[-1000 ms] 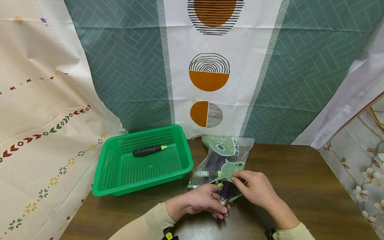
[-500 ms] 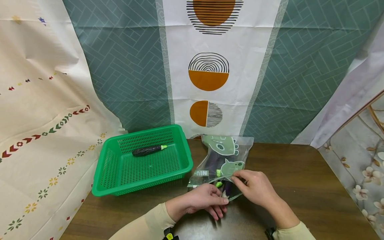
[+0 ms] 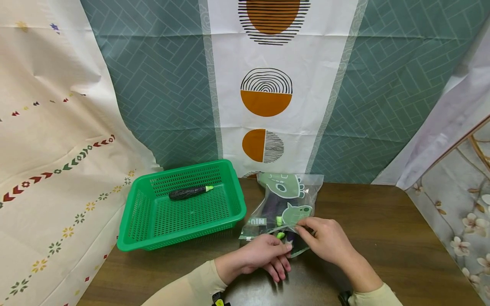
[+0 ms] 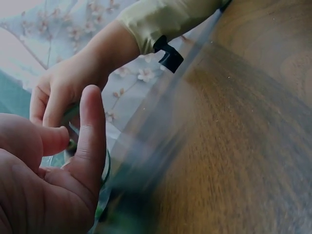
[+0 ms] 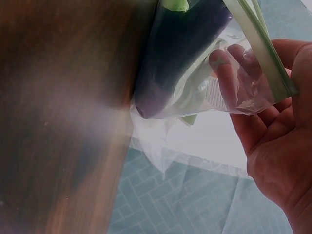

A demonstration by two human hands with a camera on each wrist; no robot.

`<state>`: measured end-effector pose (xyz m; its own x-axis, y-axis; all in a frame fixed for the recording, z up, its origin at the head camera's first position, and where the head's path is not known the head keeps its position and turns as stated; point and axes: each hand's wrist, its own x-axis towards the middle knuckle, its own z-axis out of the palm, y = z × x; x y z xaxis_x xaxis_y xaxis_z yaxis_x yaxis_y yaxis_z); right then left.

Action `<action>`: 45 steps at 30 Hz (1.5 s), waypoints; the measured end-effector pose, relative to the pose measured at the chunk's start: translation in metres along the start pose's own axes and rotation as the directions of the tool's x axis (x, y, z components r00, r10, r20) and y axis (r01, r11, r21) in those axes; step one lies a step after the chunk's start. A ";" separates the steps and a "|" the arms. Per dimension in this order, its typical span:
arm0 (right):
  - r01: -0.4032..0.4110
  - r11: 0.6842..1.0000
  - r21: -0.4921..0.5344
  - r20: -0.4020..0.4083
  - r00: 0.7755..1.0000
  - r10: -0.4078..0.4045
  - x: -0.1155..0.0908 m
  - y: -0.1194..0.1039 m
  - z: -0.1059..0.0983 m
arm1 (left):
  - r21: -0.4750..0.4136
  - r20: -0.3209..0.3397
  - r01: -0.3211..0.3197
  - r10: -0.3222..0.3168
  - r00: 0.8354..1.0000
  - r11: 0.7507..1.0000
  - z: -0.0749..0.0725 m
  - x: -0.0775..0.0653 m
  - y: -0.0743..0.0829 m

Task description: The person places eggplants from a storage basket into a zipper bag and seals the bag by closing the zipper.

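A clear zip bag (image 3: 257, 229) with green cartoon animals lies on the table, its mouth facing me. Dark purple eggplants (image 3: 272, 205) with bright green stems are inside it. My right hand (image 3: 325, 239) pinches the upper edge of the mouth and lifts it. At the opening is my left hand (image 3: 264, 257), its thumb against the pale end of an eggplant and its other fingers loosely extended below. The left wrist view shows the index finger (image 4: 91, 122) straight. An eggplant (image 5: 180, 53) shows within the bag in the right wrist view.
To the left stands a green perforated basket (image 3: 183, 236) holding one wrinkled dark eggplant (image 3: 187, 192). A patterned cloth (image 3: 172, 85) hangs behind the wooden table (image 3: 367, 238). Another cloth with colourful motifs (image 3: 69, 182) drapes along the left side.
The eggplant at the bag's mouth has slid further in. My left fingers have loosened from around it and spread below. The right hand stays on the bag's edge.
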<state>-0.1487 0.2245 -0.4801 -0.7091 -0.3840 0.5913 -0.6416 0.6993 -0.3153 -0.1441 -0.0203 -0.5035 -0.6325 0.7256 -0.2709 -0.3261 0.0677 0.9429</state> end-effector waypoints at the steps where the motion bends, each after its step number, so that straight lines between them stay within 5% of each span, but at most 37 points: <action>1: 0.001 1.000 0.001 0.001 1.000 -0.001 0.000 0.000 0.000 | -0.009 -0.006 -0.005 0.005 1.000 1.000 0.001 0.001 -0.001; 15: -0.006 1.000 0.019 0.011 1.000 0.005 -0.002 -0.001 0.000 | -0.086 -0.079 0.003 -0.010 0.997 0.996 0.012 0.013 -0.004; 27: -0.004 1.000 0.020 0.011 1.000 0.004 -0.002 -0.001 0.000 | -0.239 -0.021 -0.002 -0.004 1.000 0.971 0.013 0.015 0.002; 45: 0.008 1.000 0.015 0.015 1.000 -0.009 -0.001 0.001 0.001 | -0.222 0.000 0.049 -0.050 0.999 0.974 0.008 0.015 0.005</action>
<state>-0.1489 0.2246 -0.4812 -0.7080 -0.3993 0.5825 -0.6520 0.6866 -0.3217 -0.1498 -0.0039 -0.5014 -0.6155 0.7212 -0.3178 -0.5042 -0.0505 0.8621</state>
